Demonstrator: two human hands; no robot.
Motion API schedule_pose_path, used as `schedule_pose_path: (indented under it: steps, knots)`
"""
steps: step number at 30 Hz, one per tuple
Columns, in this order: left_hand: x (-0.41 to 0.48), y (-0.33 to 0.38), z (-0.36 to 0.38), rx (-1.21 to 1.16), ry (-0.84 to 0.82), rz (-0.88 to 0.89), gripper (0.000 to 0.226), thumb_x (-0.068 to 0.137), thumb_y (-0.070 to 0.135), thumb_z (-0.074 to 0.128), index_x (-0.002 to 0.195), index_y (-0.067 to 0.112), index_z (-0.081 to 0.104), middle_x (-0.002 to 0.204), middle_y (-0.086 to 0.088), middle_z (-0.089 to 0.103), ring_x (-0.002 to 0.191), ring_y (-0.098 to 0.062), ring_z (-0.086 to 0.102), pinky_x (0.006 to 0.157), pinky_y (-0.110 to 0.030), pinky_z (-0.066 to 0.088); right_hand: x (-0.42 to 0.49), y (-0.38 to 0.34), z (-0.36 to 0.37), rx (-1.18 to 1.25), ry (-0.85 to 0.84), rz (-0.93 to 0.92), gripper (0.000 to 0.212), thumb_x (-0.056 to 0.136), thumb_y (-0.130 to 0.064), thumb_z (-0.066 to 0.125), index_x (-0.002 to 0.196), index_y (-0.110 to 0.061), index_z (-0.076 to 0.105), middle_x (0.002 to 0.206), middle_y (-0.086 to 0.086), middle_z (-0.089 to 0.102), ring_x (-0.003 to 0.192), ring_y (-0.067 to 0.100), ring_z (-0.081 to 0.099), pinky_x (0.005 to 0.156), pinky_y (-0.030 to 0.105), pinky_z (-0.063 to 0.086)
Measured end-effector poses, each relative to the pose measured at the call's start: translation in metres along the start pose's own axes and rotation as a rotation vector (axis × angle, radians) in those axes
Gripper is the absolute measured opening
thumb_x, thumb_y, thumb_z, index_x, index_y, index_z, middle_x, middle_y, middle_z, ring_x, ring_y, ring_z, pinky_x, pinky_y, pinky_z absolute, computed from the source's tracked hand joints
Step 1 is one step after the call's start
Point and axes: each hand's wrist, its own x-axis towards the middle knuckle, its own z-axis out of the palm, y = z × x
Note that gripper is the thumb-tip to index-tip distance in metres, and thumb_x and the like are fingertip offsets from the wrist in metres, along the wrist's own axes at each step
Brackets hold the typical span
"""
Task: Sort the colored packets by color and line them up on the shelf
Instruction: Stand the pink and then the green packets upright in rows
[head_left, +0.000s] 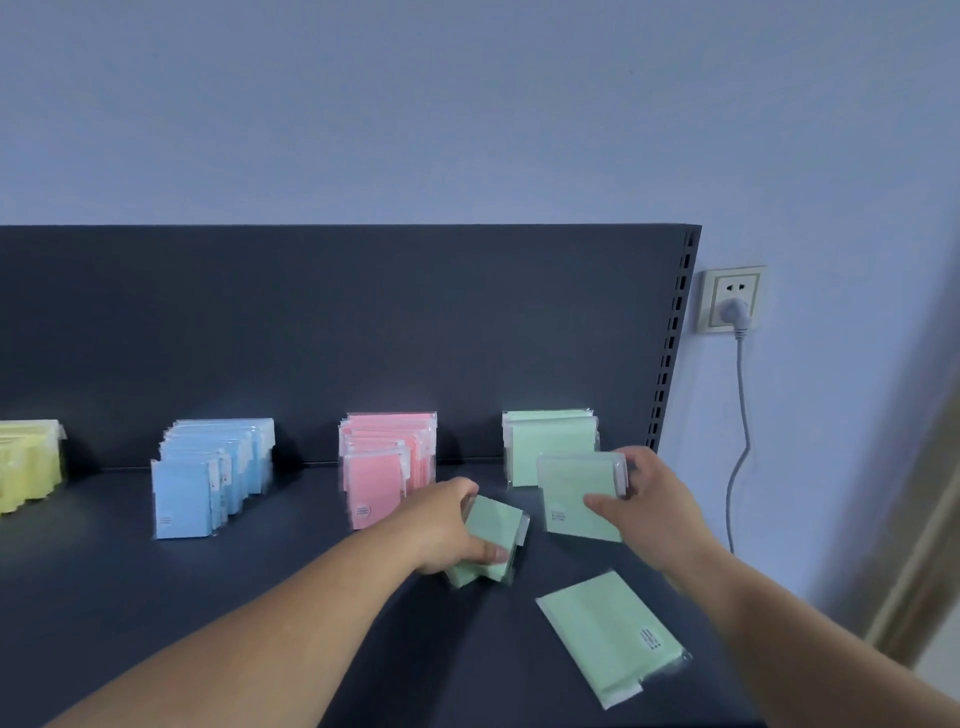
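Observation:
On the dark shelf (156, 597) stand rows of upright packets: yellow (26, 462) at far left, blue (208, 478), pink (384, 462) and green (545, 436) at the right. My right hand (654, 499) grips an upright green packet (576, 499) just in front of the green row. My left hand (447, 525) grips a small bunch of green packets (493, 535) low on the shelf, between the pink and green rows. One more green packet (608, 634) lies flat near the shelf's front right.
The shelf's dark back panel (363, 322) rises behind the rows, with a slotted upright (675, 338) at its right edge. A wall socket (732, 299) with a plugged-in grey cable (740, 415) sits to the right of the shelf.

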Motion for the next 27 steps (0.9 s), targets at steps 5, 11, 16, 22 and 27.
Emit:
schedule_pose_path:
  steps: [5, 11, 16, 22, 27]
  knots:
    - [-0.006, 0.024, 0.015, 0.227, 0.151, 0.186, 0.076, 0.078, 0.061, 0.065, 0.142, 0.028, 0.04, 0.147, 0.01, 0.036, 0.134, -0.016, 0.035, 0.11, -0.033, 0.031, -0.003, 0.007, -0.005, 0.173, 0.113, 0.029, 0.019, 0.088, -0.014, 0.067, 0.098, -0.029, 0.059, 0.097, -0.009, 0.07, 0.092, 0.015, 0.067, 0.074, 0.029, 0.053]
    - [-0.018, 0.07, 0.038, 0.509, -0.089, 0.27, 0.082, 0.06, 0.081, 0.062, 0.123, 0.03, 0.059, 0.122, 0.003, 0.049, 0.116, -0.021, 0.039, 0.099, -0.035, 0.034, -0.009, 0.013, -0.019, 0.173, 0.132, 0.05, 0.017, 0.089, -0.016, 0.065, 0.101, -0.028, 0.061, 0.095, -0.008, 0.07, 0.09, 0.014, 0.067, 0.073, 0.028, 0.053]
    - [-0.007, 0.084, 0.043, 0.426, -0.254, 0.152, 0.065, 0.061, 0.066, 0.077, 0.106, 0.02, 0.069, 0.105, -0.001, 0.068, 0.101, -0.022, 0.06, 0.088, -0.033, 0.049, -0.014, 0.023, -0.023, 0.211, 0.141, 0.081, 0.017, 0.089, -0.013, 0.066, 0.1, -0.026, 0.063, 0.094, -0.008, 0.072, 0.088, 0.014, 0.069, 0.073, 0.027, 0.054]
    - [-0.006, 0.089, 0.041, 0.416, -0.286, 0.128, 0.066, 0.065, 0.059, 0.078, 0.107, 0.01, 0.068, 0.106, -0.005, 0.068, 0.098, -0.024, 0.064, 0.084, -0.032, 0.052, -0.016, 0.029, -0.028, 0.274, 0.14, 0.119, 0.017, 0.088, -0.012, 0.066, 0.1, -0.024, 0.065, 0.093, -0.006, 0.074, 0.09, 0.016, 0.07, 0.082, 0.033, 0.055]
    - [-0.005, 0.077, 0.032, 0.047, -0.203, 0.198, 0.034, 0.073, 0.041, 0.08, 0.098, 0.023, 0.065, 0.097, 0.006, 0.066, 0.09, -0.013, 0.062, 0.078, -0.025, 0.049, -0.018, 0.027, -0.034, 0.341, 0.142, 0.124, 0.012, 0.09, -0.018, 0.066, 0.101, -0.023, 0.066, 0.09, -0.005, 0.075, 0.089, 0.017, 0.07, 0.08, 0.033, 0.055]
